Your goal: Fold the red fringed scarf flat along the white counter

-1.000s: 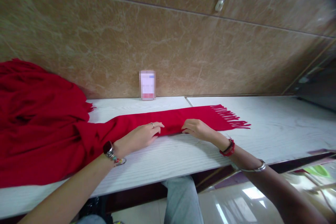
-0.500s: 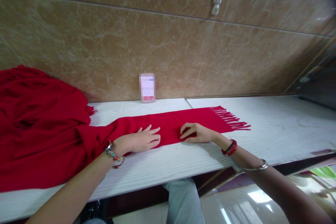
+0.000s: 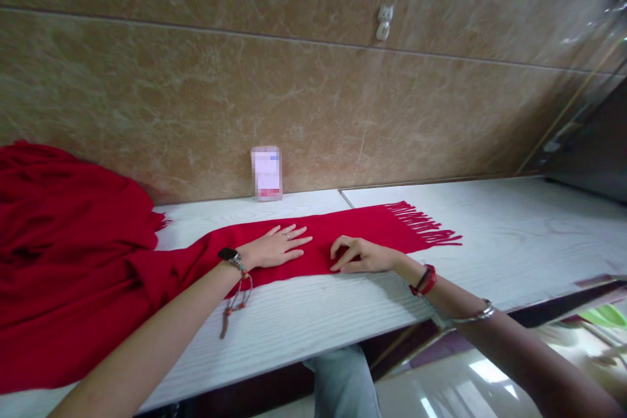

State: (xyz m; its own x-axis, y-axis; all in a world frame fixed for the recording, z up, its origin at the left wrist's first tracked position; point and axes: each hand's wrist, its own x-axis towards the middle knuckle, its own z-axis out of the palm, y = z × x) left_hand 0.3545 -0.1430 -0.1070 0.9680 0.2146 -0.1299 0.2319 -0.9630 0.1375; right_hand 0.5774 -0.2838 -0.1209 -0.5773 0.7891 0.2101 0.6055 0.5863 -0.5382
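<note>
A long red scarf (image 3: 362, 228) with a fringed end runs lengthwise along the white wood-grain counter. My left hand (image 3: 278, 247) rests flat on it, fingers spread; a ring, a dark watch and a beaded bracelet show on that arm. To the right, the fingers of my right hand (image 3: 360, 255) are bent, with thumb and forefinger pinched together at the cloth's surface near its front edge. Whether anything small lies between those fingertips is too fine to see. Leftward, the scarf meets a large heap of red fabric (image 3: 73, 222).
A phone (image 3: 267, 173) with a blurred screen leans on the brown marbled wall (image 3: 196, 98). A small white fitting (image 3: 385, 21) is fixed higher up. The white counter (image 3: 509, 228) stretches right to a dark panel. Below its front edge are my knee and shiny floor tiles.
My left hand has slid slightly away from me and right, and its fingers have spread flat on the scarf. My right hand keeps nearly the same pose. The camera view has shifted a little.
</note>
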